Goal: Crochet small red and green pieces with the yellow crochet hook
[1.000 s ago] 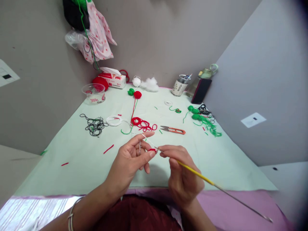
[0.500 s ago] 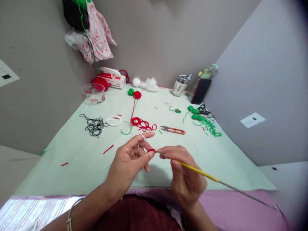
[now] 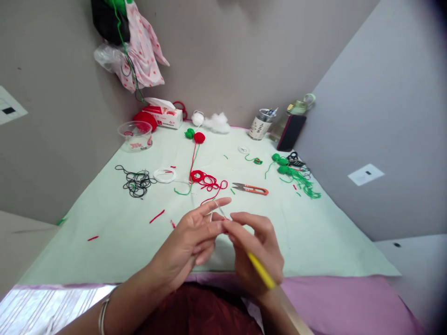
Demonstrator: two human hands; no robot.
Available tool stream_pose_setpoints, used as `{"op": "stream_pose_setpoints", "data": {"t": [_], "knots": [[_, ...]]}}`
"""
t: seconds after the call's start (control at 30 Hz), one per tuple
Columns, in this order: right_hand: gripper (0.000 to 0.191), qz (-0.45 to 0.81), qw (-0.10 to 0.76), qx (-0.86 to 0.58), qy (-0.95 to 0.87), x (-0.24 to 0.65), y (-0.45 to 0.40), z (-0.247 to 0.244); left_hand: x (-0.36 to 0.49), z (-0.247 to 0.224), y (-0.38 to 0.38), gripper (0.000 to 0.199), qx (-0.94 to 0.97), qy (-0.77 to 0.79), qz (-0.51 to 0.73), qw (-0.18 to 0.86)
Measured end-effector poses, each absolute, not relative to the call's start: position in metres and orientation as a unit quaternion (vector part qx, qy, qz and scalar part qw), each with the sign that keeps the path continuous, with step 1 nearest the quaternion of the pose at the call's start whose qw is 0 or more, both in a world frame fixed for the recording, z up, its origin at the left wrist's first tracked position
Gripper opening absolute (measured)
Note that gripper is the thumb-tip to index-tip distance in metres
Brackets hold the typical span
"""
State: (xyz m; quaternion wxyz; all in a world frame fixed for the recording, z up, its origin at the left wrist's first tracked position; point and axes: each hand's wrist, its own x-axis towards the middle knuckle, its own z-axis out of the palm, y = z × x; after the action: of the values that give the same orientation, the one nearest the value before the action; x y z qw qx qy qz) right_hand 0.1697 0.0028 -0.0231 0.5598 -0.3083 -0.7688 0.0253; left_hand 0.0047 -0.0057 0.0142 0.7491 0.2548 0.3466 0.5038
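My left hand (image 3: 192, 239) is closed, pinching a small red crochet piece between thumb and fingers; fingertips hide nearly all of it. White yarn (image 3: 221, 210) runs over its raised index finger. Wrapped round a crochet hook with a yellow handle (image 3: 261, 270), my right hand (image 3: 260, 246) meets the left at the fingertips. The hook's tip is hidden there, and its rear end is smeared by motion. Just beyond the hands lies loose red yarn (image 3: 208, 180), with a strand leading toward the left hand. Orange-handled thread snips (image 3: 254, 189) rest to the right of it.
Black cord (image 3: 137, 184) lies tangled at left, beside a loop of white yarn (image 3: 165, 175). Farther back stand a plastic tub (image 3: 139, 139), a tissue box (image 3: 164, 116), a pen can (image 3: 260, 125) and a phone (image 3: 292, 133). Green yarn pieces (image 3: 303, 179) lie at right.
The right hand has shifted left and turned, swinging the hook's rear end down toward me. The left hand has rolled over, so the red piece is now mostly covered.
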Motion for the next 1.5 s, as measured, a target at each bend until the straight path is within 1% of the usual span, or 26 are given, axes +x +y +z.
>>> {"op": "stream_pose_setpoints", "data": {"t": [0.1, 0.13, 0.2, 0.27, 0.37, 0.43, 0.5, 0.53, 0.6, 0.67, 0.7, 0.77, 0.83, 1.0, 1.1, 1.2, 1.33, 1.37, 1.43, 1.5], "knots": [[0.027, 0.208, 0.634, -0.317, -0.674, 0.168, 0.005, -0.013, 0.001, 0.017, -0.002, 0.045, 0.223, 0.341, 0.515, 0.754], [0.026, 0.257, 0.639, -0.312, -0.654, 0.168, 0.006, -0.009, 0.001, 0.018, -0.002, 0.044, 0.228, 0.340, 0.521, 0.749], [0.024, 0.310, 0.627, -0.304, -0.647, 0.166, 0.007, -0.005, 0.003, 0.017, -0.003, 0.045, 0.251, 0.340, 0.531, 0.734], [0.024, 0.308, 0.607, -0.307, -0.665, 0.164, 0.007, -0.005, 0.006, 0.015, -0.005, 0.046, 0.274, 0.343, 0.541, 0.717], [0.030, 0.217, 0.592, -0.324, -0.705, 0.163, 0.006, -0.012, 0.011, 0.012, -0.007, 0.048, 0.271, 0.349, 0.553, 0.706], [0.034, 0.133, 0.576, -0.324, -0.739, 0.164, 0.004, -0.016, 0.011, 0.011, -0.005, 0.046, 0.243, 0.339, 0.540, 0.731], [0.033, 0.107, 0.578, -0.324, -0.741, 0.167, 0.005, -0.018, 0.009, 0.011, -0.002, 0.040, 0.208, 0.323, 0.518, 0.765], [0.031, 0.134, 0.593, -0.330, -0.722, 0.168, 0.005, -0.017, 0.007, 0.011, 0.000, 0.038, 0.193, 0.317, 0.511, 0.775], [0.028, 0.240, 0.629, -0.340, -0.656, 0.170, 0.008, -0.013, 0.004, 0.011, 0.002, 0.034, 0.180, 0.312, 0.516, 0.777], [0.026, 0.334, 0.634, -0.335, -0.612, 0.169, 0.010, -0.009, 0.004, 0.012, 0.002, 0.035, 0.195, 0.313, 0.534, 0.761], [0.024, 0.356, 0.627, -0.330, -0.609, 0.168, 0.011, -0.008, 0.005, 0.011, 0.001, 0.036, 0.213, 0.314, 0.540, 0.751], [0.021, 0.361, 0.610, -0.331, -0.623, 0.167, 0.011, -0.006, 0.008, 0.011, -0.001, 0.039, 0.248, 0.324, 0.548, 0.730], [0.020, 0.370, 0.611, -0.339, -0.612, 0.167, 0.012, -0.007, 0.010, 0.011, -0.002, 0.038, 0.269, 0.338, 0.547, 0.717], [0.022, 0.481, 0.619, -0.315, -0.535, 0.172, 0.013, -0.010, 0.009, 0.013, -0.002, 0.036, 0.280, 0.352, 0.535, 0.715], [0.025, 0.440, 0.615, -0.327, -0.567, 0.174, 0.010, -0.007, 0.007, 0.014, -0.002, 0.038, 0.293, 0.366, 0.535, 0.703], [0.025, 0.305, 0.600, -0.344, -0.654, 0.174, 0.005, -0.006, 0.006, 0.012, -0.004, 0.039, 0.319, 0.393, 0.549, 0.665], [0.029, 0.113, 0.557, -0.301, -0.766, 0.171, 0.002, -0.015, 0.009, 0.007, -0.007, 0.041, 0.346, 0.419, 0.571, 0.616], [0.030, 0.067, 0.542, -0.299, -0.782, 0.171, 0.003, -0.018, 0.010, 0.007, -0.007, 0.044, 0.341, 0.413, 0.575, 0.618], [0.033, -0.001, 0.530, -0.310, -0.789, 0.169, 0.004, -0.023, 0.011, 0.008, -0.006, 0.052, 0.306, 0.388, 0.567, 0.659], [0.032, 0.015, 0.551, -0.325, -0.769, 0.169, 0.005, -0.025, 0.010, 0.011, -0.004, 0.052, 0.257, 0.356, 0.535, 0.721]]}}
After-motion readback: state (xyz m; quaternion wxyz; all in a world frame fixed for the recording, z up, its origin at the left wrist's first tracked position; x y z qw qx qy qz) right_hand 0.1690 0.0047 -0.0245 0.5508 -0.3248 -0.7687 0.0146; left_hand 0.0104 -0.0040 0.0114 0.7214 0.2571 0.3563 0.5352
